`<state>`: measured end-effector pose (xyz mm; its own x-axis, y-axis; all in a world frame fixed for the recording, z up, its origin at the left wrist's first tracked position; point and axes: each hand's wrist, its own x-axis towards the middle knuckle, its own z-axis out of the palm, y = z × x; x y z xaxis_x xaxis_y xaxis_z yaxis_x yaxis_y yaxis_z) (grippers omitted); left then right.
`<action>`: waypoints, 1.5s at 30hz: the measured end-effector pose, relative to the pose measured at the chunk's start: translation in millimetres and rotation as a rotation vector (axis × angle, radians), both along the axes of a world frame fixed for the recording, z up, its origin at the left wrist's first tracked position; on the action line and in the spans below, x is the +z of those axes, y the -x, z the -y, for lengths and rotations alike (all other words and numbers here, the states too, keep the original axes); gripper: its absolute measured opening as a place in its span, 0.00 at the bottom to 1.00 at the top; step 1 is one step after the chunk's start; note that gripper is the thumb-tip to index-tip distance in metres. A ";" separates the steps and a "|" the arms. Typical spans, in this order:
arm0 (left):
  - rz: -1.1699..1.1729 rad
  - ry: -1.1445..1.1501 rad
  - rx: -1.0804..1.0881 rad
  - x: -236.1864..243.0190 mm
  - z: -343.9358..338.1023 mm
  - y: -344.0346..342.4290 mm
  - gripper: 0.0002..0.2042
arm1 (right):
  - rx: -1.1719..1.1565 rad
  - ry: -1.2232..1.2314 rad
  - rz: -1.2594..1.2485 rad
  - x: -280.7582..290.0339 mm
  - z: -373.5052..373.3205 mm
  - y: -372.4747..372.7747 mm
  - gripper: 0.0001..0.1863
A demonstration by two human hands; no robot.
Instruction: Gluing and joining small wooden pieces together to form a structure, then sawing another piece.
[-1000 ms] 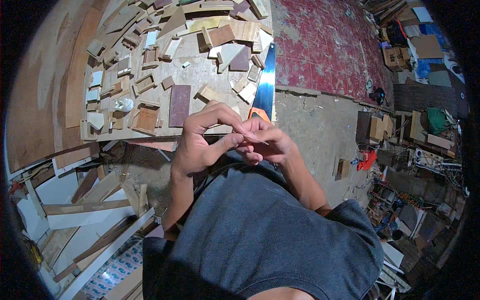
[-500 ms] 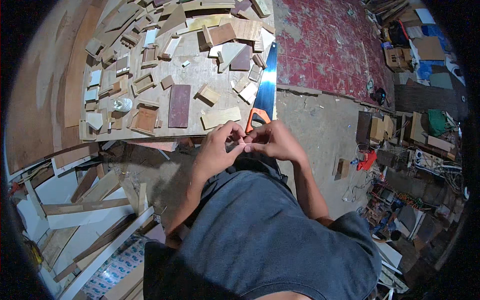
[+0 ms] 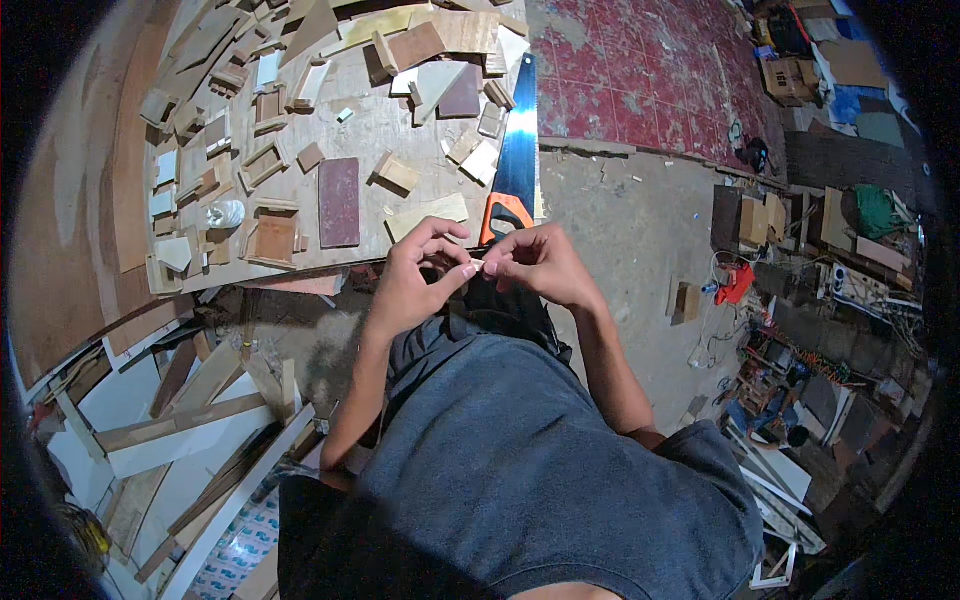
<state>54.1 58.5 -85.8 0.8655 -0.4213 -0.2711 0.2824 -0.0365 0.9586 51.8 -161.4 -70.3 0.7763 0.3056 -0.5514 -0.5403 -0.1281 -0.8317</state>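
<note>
In front of my waist, close to the table's near edge, my two hands meet at the fingertips. Thumb and fingers of my left hand (image 3: 418, 272) curl into a pinch, its index finger raised in an arch. My right hand (image 3: 545, 268) pinches from the other side. A tiny pale piece (image 3: 476, 265) shows between the fingertips, too small to name. Just beyond the right hand lies a handsaw (image 3: 517, 150) with an orange and black handle, its blade pointing away along the table's right edge.
Wooden offcuts and small box-like frames cover much of the plywood table (image 3: 290, 180). Among them are a dark red board (image 3: 339, 203) and a clear plastic-looking container (image 3: 224, 214). Scrap boards (image 3: 185, 430) pile up at lower left. Cables and a power strip (image 3: 858, 292) are at right.
My hands have shifted slightly up and left in view, still meeting at the fingertips. The left fingers have spread a little more. The whole view has moved slightly.
</note>
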 end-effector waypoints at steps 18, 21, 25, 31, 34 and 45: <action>0.144 -0.097 0.122 13.7 1.8 -4.1 0.15 | 0.014 0.293 0.245 21.2 -15.7 -5.1 0.09; 0.145 0.023 0.228 12.7 1.1 -1.7 0.13 | 0.019 0.251 0.222 32.1 -13.6 -7.6 0.06; 0.177 0.075 0.291 21.8 -2.0 -0.6 0.09 | 0.003 0.239 0.254 41.1 -14.2 -6.8 0.06; 0.197 0.066 0.330 40.9 -2.5 2.4 0.06 | -0.075 0.236 0.413 57.2 -22.6 -4.2 0.07; 0.213 0.056 0.322 43.2 -2.6 5.3 0.06 | -0.032 0.293 0.395 59.3 -21.5 -2.1 0.06; 0.261 -0.008 0.364 49.1 -0.8 9.2 0.05 | -0.078 0.307 0.420 68.5 -28.8 2.3 0.06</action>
